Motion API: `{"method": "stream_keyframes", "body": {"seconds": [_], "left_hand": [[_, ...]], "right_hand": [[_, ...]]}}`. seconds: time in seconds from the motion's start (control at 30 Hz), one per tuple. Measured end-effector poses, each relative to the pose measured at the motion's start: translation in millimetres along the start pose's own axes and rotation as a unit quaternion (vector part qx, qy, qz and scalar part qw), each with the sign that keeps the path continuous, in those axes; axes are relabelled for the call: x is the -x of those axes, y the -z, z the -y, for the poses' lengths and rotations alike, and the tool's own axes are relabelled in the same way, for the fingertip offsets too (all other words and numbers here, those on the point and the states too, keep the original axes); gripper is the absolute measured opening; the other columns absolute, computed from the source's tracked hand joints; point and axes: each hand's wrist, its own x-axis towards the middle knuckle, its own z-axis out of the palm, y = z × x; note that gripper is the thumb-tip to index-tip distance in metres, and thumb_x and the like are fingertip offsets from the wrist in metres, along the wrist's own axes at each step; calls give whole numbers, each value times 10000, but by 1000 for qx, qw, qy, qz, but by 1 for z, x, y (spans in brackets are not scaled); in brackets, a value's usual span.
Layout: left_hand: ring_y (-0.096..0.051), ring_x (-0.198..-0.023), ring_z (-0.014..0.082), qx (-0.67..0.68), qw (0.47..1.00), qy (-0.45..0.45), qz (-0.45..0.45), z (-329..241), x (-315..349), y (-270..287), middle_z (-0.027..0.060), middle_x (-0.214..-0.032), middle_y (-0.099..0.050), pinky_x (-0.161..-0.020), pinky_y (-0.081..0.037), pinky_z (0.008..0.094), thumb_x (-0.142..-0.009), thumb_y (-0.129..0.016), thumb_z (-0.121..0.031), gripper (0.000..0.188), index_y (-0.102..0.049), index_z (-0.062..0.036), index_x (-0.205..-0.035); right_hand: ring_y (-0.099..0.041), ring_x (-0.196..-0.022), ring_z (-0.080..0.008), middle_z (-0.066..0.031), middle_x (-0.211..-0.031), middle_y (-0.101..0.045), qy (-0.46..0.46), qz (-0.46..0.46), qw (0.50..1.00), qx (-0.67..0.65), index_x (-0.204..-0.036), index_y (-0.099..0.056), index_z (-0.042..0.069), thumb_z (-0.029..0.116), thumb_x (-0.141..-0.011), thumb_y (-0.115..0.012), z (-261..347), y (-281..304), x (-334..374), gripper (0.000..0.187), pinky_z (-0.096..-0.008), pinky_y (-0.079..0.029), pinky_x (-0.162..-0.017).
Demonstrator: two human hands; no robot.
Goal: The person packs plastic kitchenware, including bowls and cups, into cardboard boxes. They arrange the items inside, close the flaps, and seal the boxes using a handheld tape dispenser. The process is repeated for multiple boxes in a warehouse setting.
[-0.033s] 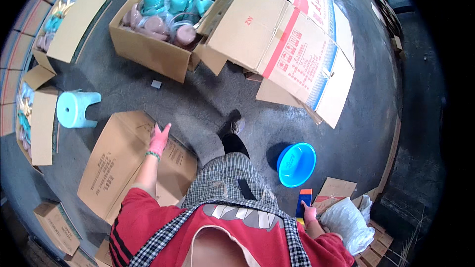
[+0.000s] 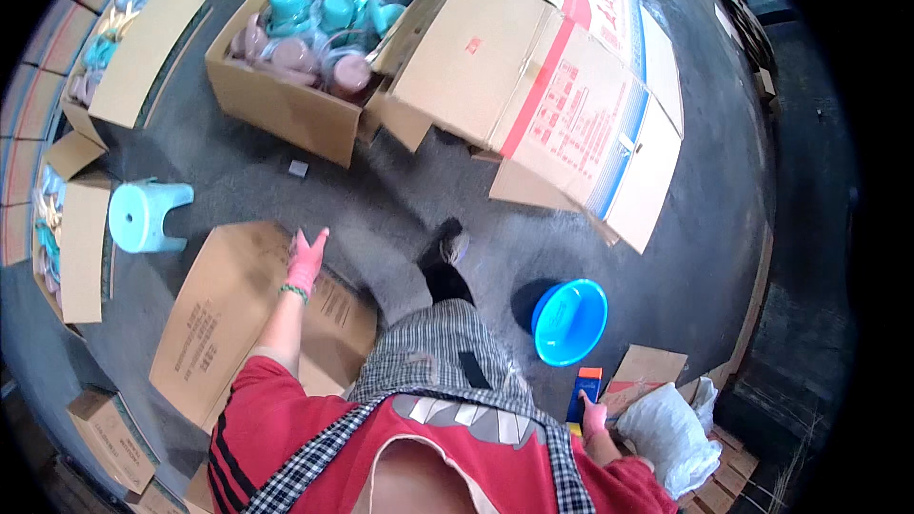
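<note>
A pink glove covers my left hand [image 2: 306, 262], with its thumb and fingers apart at the upper edge of a brown cardboard carton [image 2: 227, 309]. This carton lies tilted on the floor beside my left leg, and its wide flap spreads to the left. Low on my right, my right hand [image 2: 593, 414], also in a pink glove, is closed on a blue and orange tape dispenser [image 2: 584, 392]. A bit of yellow shows below that hand. Its fingers are partly hidden from above.
Ahead stands a large open box [image 2: 286, 114] of turquoise, blue and mauve plastic goods, with a flattened printed carton [image 2: 533, 67] leaning beside it. A light blue stool [image 2: 143, 216] is left, a blue basin [image 2: 569, 322] right. A plastic bag [image 2: 671, 433] lies beyond my right hand.
The view has shifted very slightly. Both hands keep nearly the same place, the left by the carton edge and the right on the tape dispenser.
</note>
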Motion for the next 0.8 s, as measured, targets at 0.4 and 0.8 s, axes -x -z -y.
{"method": "stream_keyframes", "body": {"seconds": [0.4, 0.8], "left_hand": [[-361, -1130, 293, 104, 988, -77, -82, -324, -284, -63, 228, -1177, -415, -939, -255, 349, -675, -509, -591, 866, -317, 77, -1193], [-533, -924, 242, -48, 962, -26, 269, -335, -211, -31, 189, -981, -557, -800, -399, 302, -619, -635, -503, 751, -472, 92, -1047]], "right_hand": [[-508, -714, -104, -32, -834, -560, 257, -57, 850, -456, -933, -533, -10, 169, -712, -666, 330, 79, -90, 314, -233, -421, -674], [-521, -742, -128, -53, -869, -539, 207, -56, 819, -532, -970, -486, -15, 130, -718, -655, 593, 21, -143, 336, -240, -443, -664]]}}
